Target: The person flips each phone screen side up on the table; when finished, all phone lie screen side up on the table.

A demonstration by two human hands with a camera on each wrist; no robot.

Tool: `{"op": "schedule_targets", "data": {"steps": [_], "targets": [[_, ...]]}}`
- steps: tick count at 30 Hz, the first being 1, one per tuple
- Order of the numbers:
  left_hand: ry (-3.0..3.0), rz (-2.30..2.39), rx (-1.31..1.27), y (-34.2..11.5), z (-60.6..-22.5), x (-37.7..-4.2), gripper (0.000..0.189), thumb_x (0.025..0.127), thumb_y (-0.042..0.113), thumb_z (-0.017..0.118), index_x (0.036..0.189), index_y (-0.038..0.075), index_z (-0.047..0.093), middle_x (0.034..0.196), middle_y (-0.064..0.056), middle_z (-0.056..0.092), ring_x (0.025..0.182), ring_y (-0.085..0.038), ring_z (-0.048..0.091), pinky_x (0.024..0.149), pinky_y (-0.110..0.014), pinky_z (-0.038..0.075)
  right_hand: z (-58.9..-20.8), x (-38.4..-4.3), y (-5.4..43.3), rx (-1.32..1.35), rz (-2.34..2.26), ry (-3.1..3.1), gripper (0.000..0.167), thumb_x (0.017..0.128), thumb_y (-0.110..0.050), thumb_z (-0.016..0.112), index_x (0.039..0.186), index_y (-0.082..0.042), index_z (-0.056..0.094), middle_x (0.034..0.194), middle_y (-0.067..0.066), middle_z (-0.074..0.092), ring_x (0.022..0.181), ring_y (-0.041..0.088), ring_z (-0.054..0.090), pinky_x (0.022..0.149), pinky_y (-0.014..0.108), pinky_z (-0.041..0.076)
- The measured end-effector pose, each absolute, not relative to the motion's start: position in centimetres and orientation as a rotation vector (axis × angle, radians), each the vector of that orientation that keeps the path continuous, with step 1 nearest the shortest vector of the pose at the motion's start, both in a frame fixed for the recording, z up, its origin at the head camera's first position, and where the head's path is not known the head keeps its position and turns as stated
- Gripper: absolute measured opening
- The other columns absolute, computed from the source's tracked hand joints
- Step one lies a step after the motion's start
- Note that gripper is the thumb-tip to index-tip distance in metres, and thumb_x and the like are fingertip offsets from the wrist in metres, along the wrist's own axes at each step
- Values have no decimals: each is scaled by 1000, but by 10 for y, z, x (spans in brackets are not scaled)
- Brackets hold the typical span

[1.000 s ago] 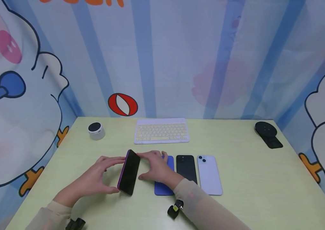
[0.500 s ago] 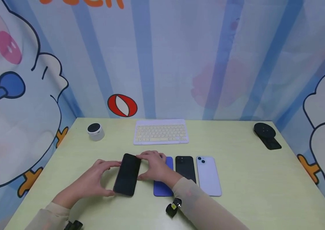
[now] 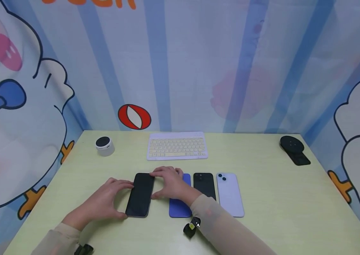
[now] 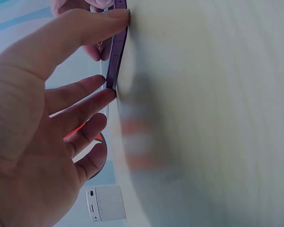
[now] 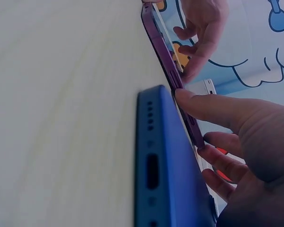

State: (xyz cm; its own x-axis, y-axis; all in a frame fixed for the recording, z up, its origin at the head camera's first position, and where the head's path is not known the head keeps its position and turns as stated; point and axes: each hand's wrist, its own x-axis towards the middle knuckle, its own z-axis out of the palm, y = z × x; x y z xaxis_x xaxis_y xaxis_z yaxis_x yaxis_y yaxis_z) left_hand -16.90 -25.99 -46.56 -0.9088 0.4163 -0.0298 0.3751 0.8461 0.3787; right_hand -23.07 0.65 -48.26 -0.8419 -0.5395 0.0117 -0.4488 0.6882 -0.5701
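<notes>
A smartphone [image 3: 140, 194] lies face up, its black screen showing and its purple edge [image 4: 115, 64] visible in both wrist views. My left hand [image 3: 105, 200] touches its left side, thumb at the lower corner and fingertips higher up. At the phone's right side is my right hand [image 3: 170, 182], with the index fingertip by the upper corner and the thumb [image 5: 213, 109] about halfway down. Under my right hand and wrist, partly hidden, a blue phone [image 3: 180, 209] lies with its bottom end toward me.
Right of the blue phone lie a black phone [image 3: 204, 184] and a lavender phone [image 3: 231, 194], backs up. Behind them is a lavender keyboard [image 3: 177, 147]. A small white speaker [image 3: 105, 148] stands back left, a black charging stand [image 3: 294, 148] back right.
The phone between my hands has gone from tilted up on its left edge to lying flat with its screen upward. Both hands have stayed at its sides.
</notes>
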Motion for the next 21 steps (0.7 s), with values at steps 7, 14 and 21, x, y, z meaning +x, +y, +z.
{"op": "schedule_targets", "data": {"steps": [7, 14, 21], "targets": [[2900, 540, 624, -256, -462, -169, 90, 62, 54, 95, 138, 18, 65, 147, -6, 57, 133, -30, 47, 109, -56, 46, -479, -227, 16, -831, -904, 2743, 73, 76, -39, 91, 142, -25, 64, 149, -4, 56, 147, 27, 35, 117, 68, 13], [2909, 653, 595, -242, -460, -165, 100, 64, 64, 91, 147, 21, 57, 156, -11, 47, 141, -37, 39, 109, -62, 44, -472, -220, 45, -813, -950, 2743, 63, 84, -33, 86, 142, -22, 64, 151, 1, 54, 148, 32, 33, 118, 67, 14], [2819, 726, 629, -207, -458, -165, 92, 71, 53, 91, 150, 22, 54, 159, -6, 45, 134, -30, 39, 104, -55, 46, -469, -216, 77, -772, -847, 2818, 60, 86, -36, 85, 140, -22, 65, 150, 3, 55, 145, 32, 38, 118, 68, 11]]}}
